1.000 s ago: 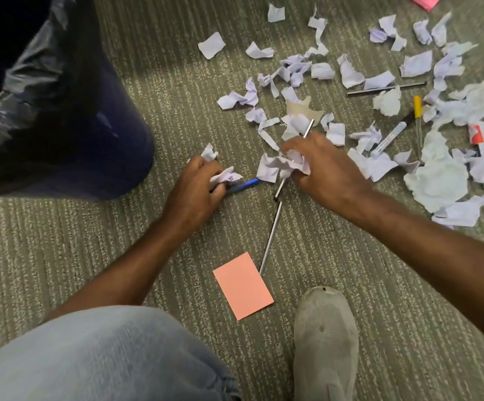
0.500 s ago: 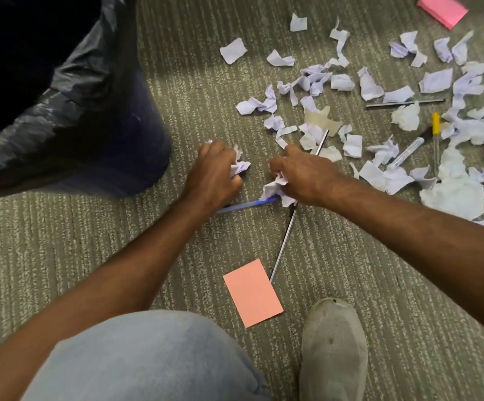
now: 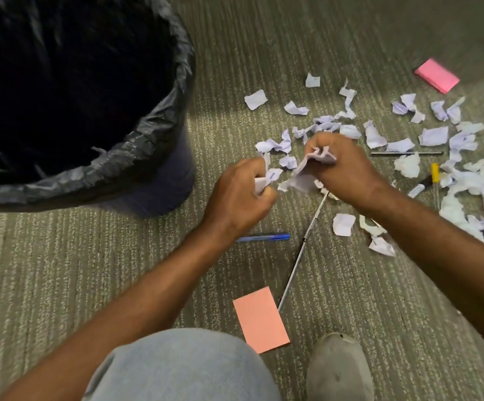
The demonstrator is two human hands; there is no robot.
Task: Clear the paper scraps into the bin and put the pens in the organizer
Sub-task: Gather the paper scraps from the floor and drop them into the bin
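Both hands are fisted on paper scraps above the carpet: your left hand on a small wad, your right hand on a bigger one. Squeeze tight, then release right over the bin to your left. Leave the blue pen lying.

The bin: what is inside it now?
Only the black liner shows on the bin; its inside is too dark to tell whether scraps lie there.
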